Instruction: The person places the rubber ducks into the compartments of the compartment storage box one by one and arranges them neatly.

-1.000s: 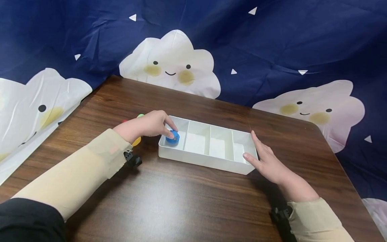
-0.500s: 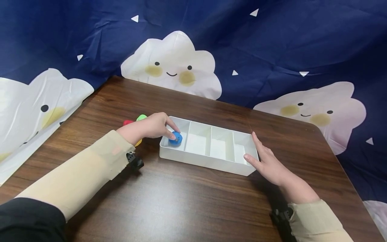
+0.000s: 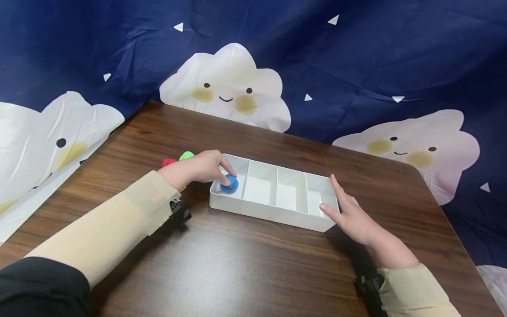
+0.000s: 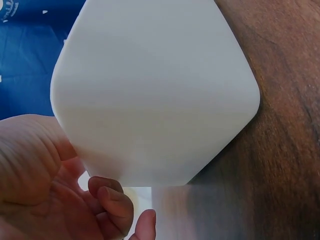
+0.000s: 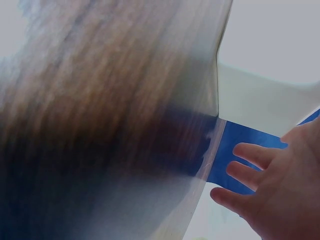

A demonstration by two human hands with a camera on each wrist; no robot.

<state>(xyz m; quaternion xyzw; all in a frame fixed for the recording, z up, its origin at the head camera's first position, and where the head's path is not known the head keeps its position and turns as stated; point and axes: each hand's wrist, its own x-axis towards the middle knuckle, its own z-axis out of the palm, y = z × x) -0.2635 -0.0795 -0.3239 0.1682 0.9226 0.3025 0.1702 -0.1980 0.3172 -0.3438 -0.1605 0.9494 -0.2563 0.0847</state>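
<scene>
A white tray with a row of compartments stands on the table. My left hand reaches over its left end and pinches a round blue piece with small marks on its face, inside the leftmost compartment. In the left wrist view, the tray's outer wall fills the middle, with curled fingers of my left hand below; the blue piece is hidden there. At the tray's right end, my right hand rests with its thumb at the near rim. Its fingers look straight and spread in the right wrist view.
A red piece and a green piece lie on the brown table behind my left wrist, with a bit of yellow mostly hidden by it. A dark blue cloth with printed clouds hangs beyond the table's far edge.
My left hand has shifted slightly with the blue piece, which sits a little lower in the compartment and is turned slightly. More of the red and green pieces shows. The right hand stays at the tray.
</scene>
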